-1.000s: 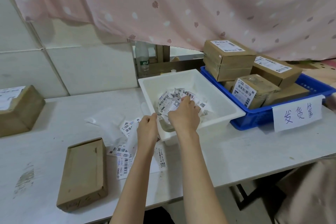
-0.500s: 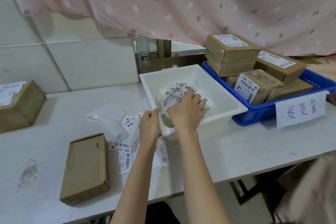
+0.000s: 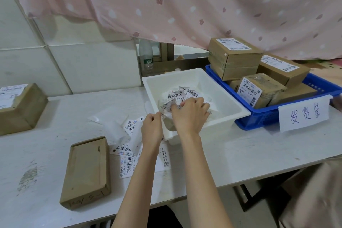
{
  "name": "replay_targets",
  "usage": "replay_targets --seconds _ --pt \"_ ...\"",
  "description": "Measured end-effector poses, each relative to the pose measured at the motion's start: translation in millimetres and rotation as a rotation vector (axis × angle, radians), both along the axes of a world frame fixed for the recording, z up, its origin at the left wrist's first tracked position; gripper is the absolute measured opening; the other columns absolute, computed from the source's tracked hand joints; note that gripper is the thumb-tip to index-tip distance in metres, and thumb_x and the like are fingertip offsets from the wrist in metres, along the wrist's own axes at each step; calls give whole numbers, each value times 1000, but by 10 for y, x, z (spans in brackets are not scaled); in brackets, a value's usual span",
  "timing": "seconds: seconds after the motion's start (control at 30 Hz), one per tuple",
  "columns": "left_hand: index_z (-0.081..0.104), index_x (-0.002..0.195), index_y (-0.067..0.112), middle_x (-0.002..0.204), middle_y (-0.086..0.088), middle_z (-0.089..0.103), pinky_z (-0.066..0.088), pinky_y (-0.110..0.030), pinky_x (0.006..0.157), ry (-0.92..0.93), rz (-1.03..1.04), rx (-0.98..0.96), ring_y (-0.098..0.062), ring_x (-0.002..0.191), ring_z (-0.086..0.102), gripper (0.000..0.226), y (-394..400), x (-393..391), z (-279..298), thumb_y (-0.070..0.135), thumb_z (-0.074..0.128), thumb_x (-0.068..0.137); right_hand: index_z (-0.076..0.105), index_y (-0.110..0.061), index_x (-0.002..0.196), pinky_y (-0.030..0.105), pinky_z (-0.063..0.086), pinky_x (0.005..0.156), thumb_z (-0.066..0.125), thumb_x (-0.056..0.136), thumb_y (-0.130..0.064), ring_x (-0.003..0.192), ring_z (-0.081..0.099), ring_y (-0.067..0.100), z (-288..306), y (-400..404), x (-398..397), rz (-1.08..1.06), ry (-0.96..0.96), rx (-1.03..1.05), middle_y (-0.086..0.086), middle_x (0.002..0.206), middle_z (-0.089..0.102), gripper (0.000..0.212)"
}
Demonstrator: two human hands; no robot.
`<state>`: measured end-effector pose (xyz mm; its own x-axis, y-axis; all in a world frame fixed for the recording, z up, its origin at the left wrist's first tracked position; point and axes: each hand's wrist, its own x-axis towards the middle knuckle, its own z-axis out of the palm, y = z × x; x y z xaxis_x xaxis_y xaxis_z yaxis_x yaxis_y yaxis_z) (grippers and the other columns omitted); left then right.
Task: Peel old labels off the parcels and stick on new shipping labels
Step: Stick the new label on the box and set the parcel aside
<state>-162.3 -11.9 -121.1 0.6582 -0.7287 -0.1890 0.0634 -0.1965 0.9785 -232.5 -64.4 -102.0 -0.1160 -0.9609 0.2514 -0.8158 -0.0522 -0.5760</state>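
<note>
Fingers of right hand [image 3: 188, 114] curled over crumpled old labels [image 3: 182, 96] inside white tub [image 3: 231, 114], gripping the wad near tub's front-left corner. Left hand [image 3: 150, 127] just beside it at tub's rim, fingers curled, thumb and forefinger pinching an edge of the same crumpled paper. Flat unlabelled parcel [image 3: 87, 172] lies on desk [image 3: 240, 153], left of both forearms. Loose barcode labels [image 3: 127, 152] and backing sheets scattered between parcel and tub. Labelled parcels stacked in blue crate [image 3: 259, 118] right of tub. Another labelled box [image 3: 20, 107] at far left.
</note>
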Motion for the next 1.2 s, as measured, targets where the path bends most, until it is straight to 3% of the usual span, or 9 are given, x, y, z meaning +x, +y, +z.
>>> replay_targets --seconds 0.3,0.47,0.63,0.73,0.87,1.0,1.13,1.2 --pt "46 74 16 77 -1 50 38 -35 75 -21 -10 7 -20 77 47 28 3 -13 23 27 46 100 49 -21 107 38 31 91 61 84 -60 111 43 25 44 58 -15 17 -106 -37 1 112 61 47" --pt "49 78 15 86 -6 57 40 -35 75 1 -7 -8 -23 80 51 27 14 6 -6 31 46 99 52 -22 112 35 32 92 64 83 -57 112 41 22 44 69 -35 10 -125 -97 -1 120 54 47" --pt "51 85 19 74 0 55 38 -35 71 -13 67 -65 -21 68 49 33 153 -23 -81 43 36 102 58 -23 105 31 35 95 73 78 -26 113 42 17 18 82 -60 83 -294 -201 -8 113 56 32" --pt "56 86 17 75 2 56 37 -34 69 -80 100 -104 -17 68 49 37 304 0 -126 43 36 103 61 -20 95 21 43 87 73 79 -10 101 49 10 71 162 -42 166 -553 -384 -11 102 56 23" --pt "63 80 14 67 4 54 36 -31 65 -207 48 -136 -14 63 46 42 515 227 -57 38 39 104 64 -10 86 12 46 75 68 81 0 82 59 8 225 323 6 374 -753 -474 -1 91 59 11" --pt "65 77 23 66 10 59 41 -34 68 -310 64 -68 -14 66 51 41 711 571 -73 46 40 101 64 -5 84 15 51 71 63 85 5 77 70 5 389 487 98 590 -861 -323 4 91 62 10" --pt "64 79 25 72 9 63 41 -30 63 -382 75 11 -15 67 56 37 870 718 -64 46 41 100 66 -2 86 26 57 78 61 88 5 83 73 7 387 634 263 766 -881 -79 6 94 65 9" --pt "64 81 24 75 6 64 39 -30 62 -459 67 63 -13 67 58 36 937 757 -23 43 41 101 67 -3 88 21 56 78 61 88 5 84 72 5 316 663 353 787 -829 21 4 96 66 10"
